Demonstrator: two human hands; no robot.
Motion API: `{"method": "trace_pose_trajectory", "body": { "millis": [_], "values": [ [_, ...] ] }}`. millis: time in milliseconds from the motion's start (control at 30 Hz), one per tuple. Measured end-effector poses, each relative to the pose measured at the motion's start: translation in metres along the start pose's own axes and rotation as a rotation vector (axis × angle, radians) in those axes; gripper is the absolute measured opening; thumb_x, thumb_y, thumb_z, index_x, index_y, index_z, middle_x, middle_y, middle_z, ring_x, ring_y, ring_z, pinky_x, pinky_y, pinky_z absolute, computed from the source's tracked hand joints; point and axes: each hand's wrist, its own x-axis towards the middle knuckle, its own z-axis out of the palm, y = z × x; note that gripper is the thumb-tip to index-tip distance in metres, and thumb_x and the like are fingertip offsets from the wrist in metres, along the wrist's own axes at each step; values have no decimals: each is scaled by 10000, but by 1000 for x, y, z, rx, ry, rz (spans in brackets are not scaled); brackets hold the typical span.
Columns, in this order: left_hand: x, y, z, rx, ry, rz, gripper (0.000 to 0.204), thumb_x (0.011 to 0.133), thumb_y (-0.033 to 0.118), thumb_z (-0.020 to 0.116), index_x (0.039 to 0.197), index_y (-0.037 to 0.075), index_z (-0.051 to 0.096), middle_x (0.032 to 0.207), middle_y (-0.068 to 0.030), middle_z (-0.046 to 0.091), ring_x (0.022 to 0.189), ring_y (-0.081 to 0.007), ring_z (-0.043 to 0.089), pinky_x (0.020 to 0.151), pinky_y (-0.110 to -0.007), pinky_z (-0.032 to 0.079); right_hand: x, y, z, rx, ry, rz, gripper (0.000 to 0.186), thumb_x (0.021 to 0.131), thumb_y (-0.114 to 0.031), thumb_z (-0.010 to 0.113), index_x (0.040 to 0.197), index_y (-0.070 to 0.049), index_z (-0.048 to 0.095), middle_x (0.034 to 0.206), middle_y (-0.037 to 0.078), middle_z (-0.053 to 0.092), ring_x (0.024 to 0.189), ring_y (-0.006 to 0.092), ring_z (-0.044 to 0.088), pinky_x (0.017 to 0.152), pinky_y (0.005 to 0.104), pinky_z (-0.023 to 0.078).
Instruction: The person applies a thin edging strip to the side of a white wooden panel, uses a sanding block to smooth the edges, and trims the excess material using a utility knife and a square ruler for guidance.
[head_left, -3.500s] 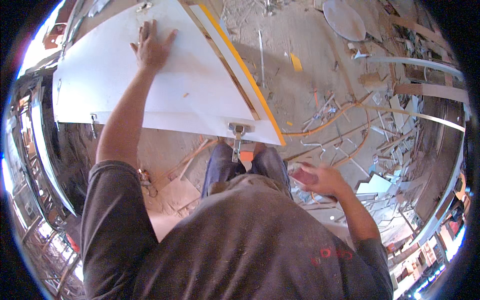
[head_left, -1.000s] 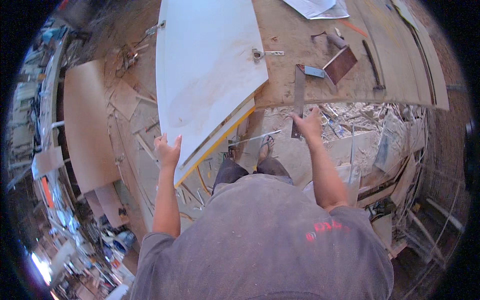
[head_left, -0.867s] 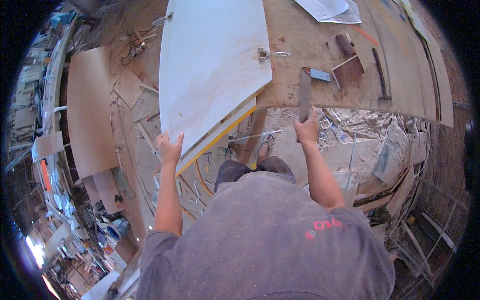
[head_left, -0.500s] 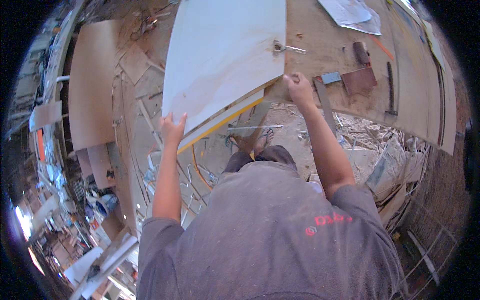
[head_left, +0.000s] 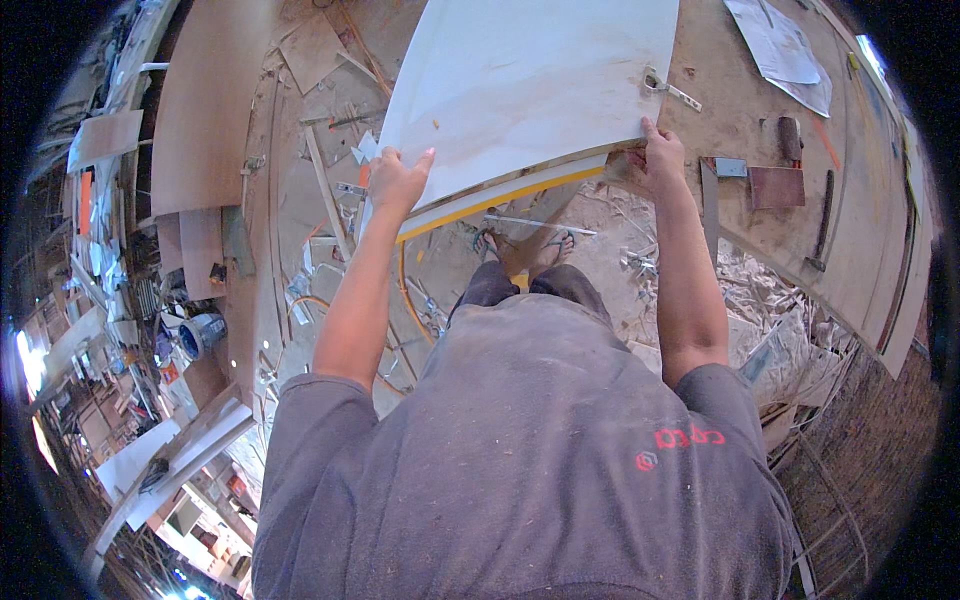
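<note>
My left hand [head_left: 398, 183] grips the left corner of a white panel [head_left: 520, 70], with its thumb and fingers at the edge. My right hand [head_left: 660, 160] holds the panel's right corner, below a metal hinge [head_left: 655, 82]. A yellow strip [head_left: 500, 199] runs along the panel's near edge. Just right of my right hand, a grey try square [head_left: 710, 210] with a blue stock lies on a worn wooden work surface [head_left: 840, 275], beside a reddish-brown board [head_left: 777, 187].
A brown cylinder [head_left: 790, 140], dark bar [head_left: 823, 220] and papers [head_left: 775, 50] are on the right surface. Large brown sheets [head_left: 205, 120] and a bucket [head_left: 203, 335] are at left. Offcuts, debris and an orange hose [head_left: 405, 290] lie around my feet [head_left: 550, 250].
My right hand has left the square and taken the panel's right corner. Since half a second ago, both hands and the panel have shifted up and rightward in view, the near edge lying flatter.
</note>
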Motion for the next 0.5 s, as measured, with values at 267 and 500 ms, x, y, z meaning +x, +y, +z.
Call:
{"method": "trace_pose_trajectory", "body": {
  "millis": [267, 500],
  "values": [
    [-6, -29, 10, -228, 84, 0, 735, 805, 554, 794, 1197, -17, 550, 1186, -251, 676, 1148, -408, 656, 970, -504, 490, -29, 1, -6, 8, -33, -17, 398, 1001, -360, 708, 1173, -29, 572, 964, 86, 653, 748, 185, 653, 626, 346, 581],
    [-40, -35, 6, -117, 23, -26, 735, 785, 495, 828, 1210, -31, 539, 1237, -263, 590, 1168, -428, 590, 1004, -495, 473, -41, 33, -24, -26, -62, 18, 423, 1001, -370, 702, 1194, -20, 565, 958, 97, 659, 749, 202, 658, 637, 365, 586]
  ]
}}
